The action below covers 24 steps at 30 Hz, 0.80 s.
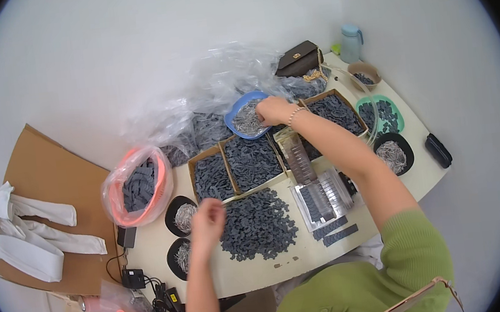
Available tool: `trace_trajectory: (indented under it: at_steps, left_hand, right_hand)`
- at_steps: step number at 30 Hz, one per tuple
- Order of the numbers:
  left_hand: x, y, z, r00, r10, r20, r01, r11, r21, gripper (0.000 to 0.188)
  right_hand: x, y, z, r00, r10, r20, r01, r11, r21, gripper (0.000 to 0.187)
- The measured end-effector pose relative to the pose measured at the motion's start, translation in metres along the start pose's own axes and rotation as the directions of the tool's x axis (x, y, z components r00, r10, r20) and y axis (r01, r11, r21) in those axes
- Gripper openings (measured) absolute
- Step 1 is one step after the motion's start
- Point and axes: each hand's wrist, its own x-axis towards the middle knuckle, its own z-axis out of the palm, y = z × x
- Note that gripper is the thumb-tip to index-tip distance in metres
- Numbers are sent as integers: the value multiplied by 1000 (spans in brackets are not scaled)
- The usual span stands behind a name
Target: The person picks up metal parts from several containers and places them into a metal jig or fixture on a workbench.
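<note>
My right hand [273,111] reaches across the table to a blue tray [231,116] of thin silver metal pins [248,118]. Its fingers are bent together and dip among the pins; whatever they pinch is hidden. My left hand [209,220] is beside a loose heap of small dark grey pieces [257,223], near a black bowl [169,219] of similar pins. Motion smears its fingers, so its grip is unclear. Under my right arm are a clear ribbed plastic fixture [327,193] and two grey strips [340,235].
Cardboard boxes [234,165] of grey pieces stand behind the heap. Pink basket [166,192], another black bowl [178,262], and adapters with cables [134,278] lie left. Right are a green tray [401,117], a black pin bowl [408,150], a black case [438,151] and a blue bottle [350,45].
</note>
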Motion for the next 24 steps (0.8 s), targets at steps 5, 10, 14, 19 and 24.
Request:
trace_trajectory:
  at_steps: [5, 10, 14, 19, 24]
  left_hand:
    - [-34, 55, 101, 914, 397, 90, -380, 911, -160, 18]
    - [-36, 78, 153, 772, 636, 12, -636, 772, 8, 20]
    - [-36, 82, 159, 739, 671, 69, -672, 725, 151, 18]
    - [-41, 84, 159, 698, 701, 148, -711, 652, 264, 25]
    - [-53, 87, 150, 712, 683, 160, -690, 641, 336, 34]
  right_hand:
    - [11, -10, 8, 996, -77, -50, 68, 984, -167, 19]
    - [0, -10, 4, 968, -137, -210, 82, 964, -253, 18]
    - [-2, -13, 0, 995, -32, -93, 5, 959, -282, 19]
    - [-12, 3, 8, 950, -90, -299, 30, 979, -199, 14]
    - [-73, 5, -11, 901, -134, -413, 255, 933, 253, 15]
